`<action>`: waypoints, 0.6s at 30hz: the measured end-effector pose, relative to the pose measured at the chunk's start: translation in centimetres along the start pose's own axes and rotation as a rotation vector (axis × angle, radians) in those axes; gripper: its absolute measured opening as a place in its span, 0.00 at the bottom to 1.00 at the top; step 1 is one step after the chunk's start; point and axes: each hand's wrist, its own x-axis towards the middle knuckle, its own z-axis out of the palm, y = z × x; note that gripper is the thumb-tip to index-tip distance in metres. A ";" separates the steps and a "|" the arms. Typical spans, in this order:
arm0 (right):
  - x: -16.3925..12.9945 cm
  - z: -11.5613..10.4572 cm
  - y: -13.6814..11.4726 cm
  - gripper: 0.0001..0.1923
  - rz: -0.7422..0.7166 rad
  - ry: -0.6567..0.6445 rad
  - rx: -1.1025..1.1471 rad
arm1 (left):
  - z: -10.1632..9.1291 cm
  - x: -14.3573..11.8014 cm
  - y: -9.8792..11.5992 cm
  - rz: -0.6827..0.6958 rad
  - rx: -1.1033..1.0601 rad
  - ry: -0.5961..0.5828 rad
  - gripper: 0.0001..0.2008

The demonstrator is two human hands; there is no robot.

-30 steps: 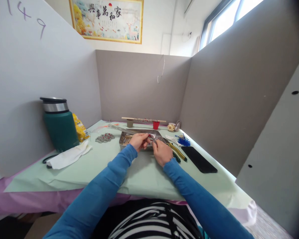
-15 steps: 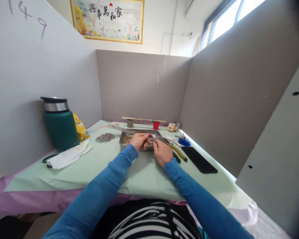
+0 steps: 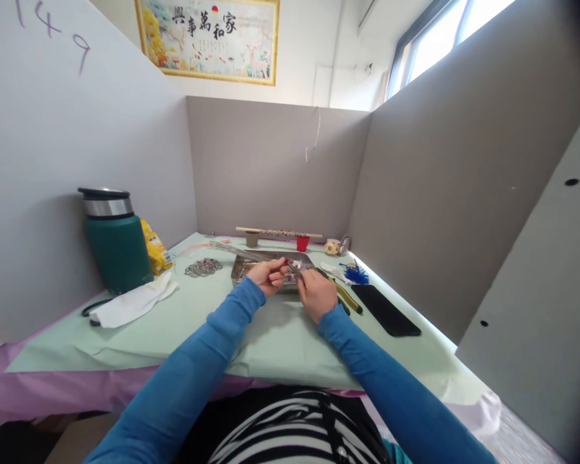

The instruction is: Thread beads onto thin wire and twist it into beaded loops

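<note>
My left hand [image 3: 269,277] is closed in a pinch at the near side of the metal tray, with a small red bead [image 3: 286,261] at its fingertips. To its right, my right hand [image 3: 318,293] is wrapped round what look like pliers; the grey metal tip [image 3: 294,268] points at the bead and the handles are hidden in the palm. Both hands hover over the front edge of the tray [image 3: 236,281], which holds small beads in several colours. Thin metal wires [image 3: 234,249] stick out to the left across the tray's back rim.
On the left are a green bottle [image 3: 116,248], a white cloth [image 3: 133,304], a yellow packet [image 3: 155,248] and a beaded metal piece [image 3: 203,267]. On the right lie yellow-handled pliers [image 3: 350,301], a black phone [image 3: 385,310] and blue tinsel [image 3: 356,273]. Behind, a stick [image 3: 280,232] rests on two small cups.
My left hand has shifted slightly left and down, and the red bead shows more clearly at its fingertips. The metal tip in my right hand stays close to it.
</note>
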 end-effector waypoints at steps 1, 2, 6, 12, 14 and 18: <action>0.0 0.0 0.0 0.14 -0.004 0.003 0.003 | 0.0 -0.1 0.0 0.038 0.034 0.002 0.12; 0.0 0.0 0.0 0.13 0.007 0.001 0.012 | 0.0 -0.1 0.0 0.093 0.077 0.008 0.11; -0.1 0.2 -0.3 0.12 0.100 -0.047 0.084 | 0.1 -0.2 -0.2 0.308 0.222 0.036 0.08; 0.2 0.0 0.1 0.14 0.278 -0.008 0.231 | 0.2 -0.2 -0.3 0.403 0.375 0.110 0.07; 0.4 -0.2 0.4 0.15 0.348 0.032 0.343 | 0.2 -0.1 -0.4 0.419 0.459 0.148 0.08; 0.7 -0.7 0.4 0.14 0.403 0.116 0.597 | 0.1 0.2 -0.7 0.432 0.593 0.172 0.09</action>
